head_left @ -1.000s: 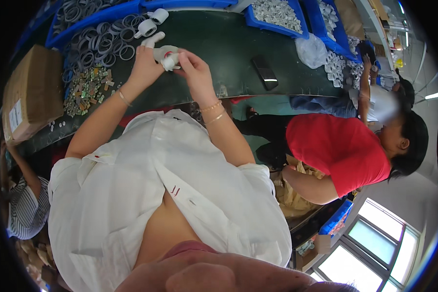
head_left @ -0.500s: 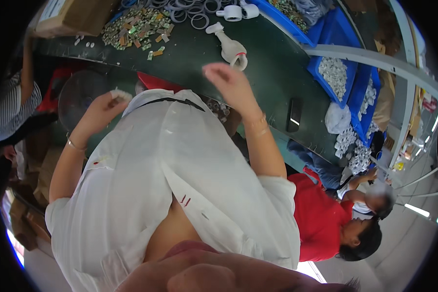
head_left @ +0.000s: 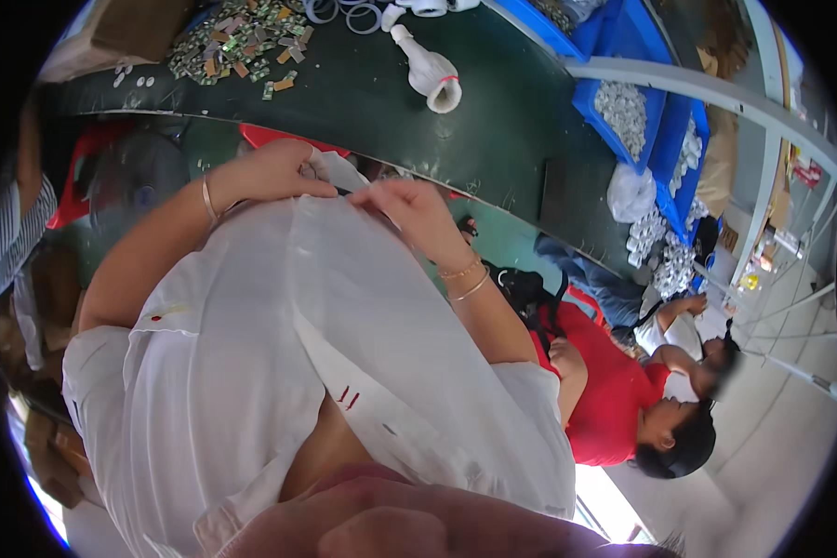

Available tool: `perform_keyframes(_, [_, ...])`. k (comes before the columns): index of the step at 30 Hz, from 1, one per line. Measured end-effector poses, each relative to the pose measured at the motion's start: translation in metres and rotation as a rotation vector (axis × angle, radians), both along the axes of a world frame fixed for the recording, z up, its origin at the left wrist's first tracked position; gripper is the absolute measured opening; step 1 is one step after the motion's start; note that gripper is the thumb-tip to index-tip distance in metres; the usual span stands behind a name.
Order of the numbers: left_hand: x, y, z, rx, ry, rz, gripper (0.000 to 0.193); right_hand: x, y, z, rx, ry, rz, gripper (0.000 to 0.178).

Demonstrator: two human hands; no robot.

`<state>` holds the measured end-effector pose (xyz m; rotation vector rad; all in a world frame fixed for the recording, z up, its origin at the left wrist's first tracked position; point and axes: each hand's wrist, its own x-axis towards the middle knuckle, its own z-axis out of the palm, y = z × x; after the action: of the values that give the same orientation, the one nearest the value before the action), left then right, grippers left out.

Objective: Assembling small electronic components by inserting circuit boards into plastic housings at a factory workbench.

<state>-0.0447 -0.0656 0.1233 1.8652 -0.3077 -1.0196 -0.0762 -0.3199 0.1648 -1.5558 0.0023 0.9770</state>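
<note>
Both my hands are at my waist, over the white shirt [head_left: 251, 270]. My left hand [head_left: 274, 175] is closed, its bent fingertips at one end of a short visible piece of black strap [head_left: 343, 192]. At the other end of that strap, the fingers of my right hand [head_left: 405, 206] are pinched together. Their fingertips partly cover the strap. Beyond my hands, a white flared plastic piece [head_left: 426, 73] with a narrow neck and a red ring at its open end lies on the dark green table [head_left: 363, 102], touched by neither hand.
Small green-and-tan boards [head_left: 237, 42] lie heaped at the far left, beside a cardboard box [head_left: 126, 33] and grey rings [head_left: 361, 17]. Blue bins [head_left: 620, 112] of small whitish parts stand right, under a metal frame [head_left: 679, 79]. A person in red [head_left: 604, 400] sits to my right.
My hands were apart, the right one raised over the table edge and the left beside my waist. Both have come together at the strap. The view has shifted slightly.
</note>
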Motion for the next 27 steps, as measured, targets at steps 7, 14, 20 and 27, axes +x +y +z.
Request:
perform_keyframes(7, [0.024, -0.019, 0.001, 0.171, 0.170, -0.378, 0.039, -0.014, 0.004, -0.042, -0.141, -0.070, -0.043, 0.026])
perform_keyframes(14, [0.007, -0.004, -0.013, 0.020, 0.203, -0.215, 0.041, 0.004, 0.020, -0.045, -0.082, -0.118, 0.253, 0.035])
perform_keyframes(20, [-0.025, -0.005, -0.009, -0.287, 0.040, 0.092, 0.039, -0.004, 0.025, -0.031, -0.168, -0.212, 0.157, 0.036])
perform_keyframes(27, [-0.036, -0.009, 0.008, -0.269, -0.043, 0.238, 0.042, 0.002, 0.023, -0.022, -0.240, -0.345, 0.290, 0.035])
